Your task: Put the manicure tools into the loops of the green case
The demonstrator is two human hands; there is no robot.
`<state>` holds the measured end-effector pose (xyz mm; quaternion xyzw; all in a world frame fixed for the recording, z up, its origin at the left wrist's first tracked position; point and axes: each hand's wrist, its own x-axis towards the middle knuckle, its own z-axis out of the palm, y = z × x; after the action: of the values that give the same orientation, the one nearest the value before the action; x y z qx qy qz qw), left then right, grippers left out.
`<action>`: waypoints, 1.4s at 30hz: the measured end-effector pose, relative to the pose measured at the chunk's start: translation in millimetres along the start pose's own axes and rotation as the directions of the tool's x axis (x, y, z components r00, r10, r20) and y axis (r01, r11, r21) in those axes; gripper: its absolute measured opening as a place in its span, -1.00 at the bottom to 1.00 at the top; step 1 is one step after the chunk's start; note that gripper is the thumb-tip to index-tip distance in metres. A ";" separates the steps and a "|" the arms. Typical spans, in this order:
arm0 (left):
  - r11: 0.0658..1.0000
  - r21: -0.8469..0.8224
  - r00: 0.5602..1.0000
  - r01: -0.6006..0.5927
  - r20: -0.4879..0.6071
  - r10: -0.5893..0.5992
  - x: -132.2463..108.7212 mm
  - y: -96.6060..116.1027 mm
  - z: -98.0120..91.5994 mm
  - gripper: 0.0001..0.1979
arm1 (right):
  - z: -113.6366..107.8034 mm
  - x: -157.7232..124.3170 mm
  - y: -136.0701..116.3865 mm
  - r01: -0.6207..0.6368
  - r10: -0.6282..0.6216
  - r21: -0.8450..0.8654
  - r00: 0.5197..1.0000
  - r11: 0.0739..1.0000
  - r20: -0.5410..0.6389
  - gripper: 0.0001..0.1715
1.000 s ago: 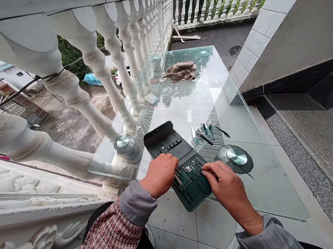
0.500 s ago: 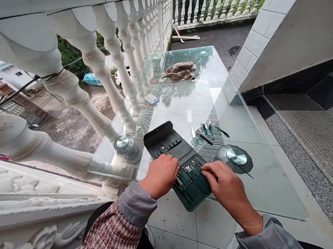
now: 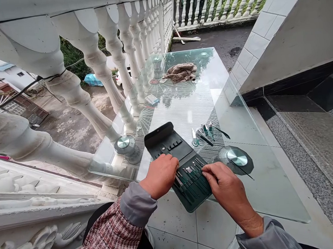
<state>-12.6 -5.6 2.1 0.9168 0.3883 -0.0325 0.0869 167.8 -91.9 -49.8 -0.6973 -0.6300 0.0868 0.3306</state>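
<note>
Tool roll (image 3: 167,141) lying on the glass counter (image 3: 182,112)
Left hand (image 3: 160,175) lies pressed on the soft, limp roll; right hand (image 3: 220,179) curls over slim steel tools (image 3: 191,177), pinch unclear. Take those by their handles.

From where I'm watching, a crumpled brown cloth (image 3: 179,73) lies at the far end of the glass tabletop (image 3: 199,111), a small white-and-blue box (image 3: 152,99) sits near its left edge, and a white baluster railing (image 3: 113,49) runs along the upper left of the frame.
</note>
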 end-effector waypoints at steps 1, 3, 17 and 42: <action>1.000 -0.007 1.000 0.003 -0.002 -0.003 0.3 0.3 -0.9 -0.77 | 0.7 -0.1 0.0 0.002 -0.002 0.000 1.000 1.000 -0.004 -0.83; 1.000 -0.020 1.000 -0.014 0.003 0.014 0.7 1.2 -2.2 -0.81 | 2.3 -0.7 -1.0 0.010 -0.010 0.001 1.000 1.000 -0.014 -0.83; 0.997 -0.056 0.998 -0.049 0.023 0.051 0.3 3.3 0.2 -0.86 | -44.3 7.3 62.9 -0.273 0.239 -0.155 0.949 0.949 -0.207 -0.83; 0.993 0.018 0.993 -0.116 0.000 0.116 2.6 6.3 7.3 -0.82 | -16.5 -33.8 -4.9 0.447 -0.445 0.013 0.893 0.894 -0.073 -0.84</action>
<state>-6.2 -9.4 -4.6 0.9387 0.3341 -0.0303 0.0800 166.2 -129.4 -44.4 -0.5319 -0.7601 -0.0056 0.3731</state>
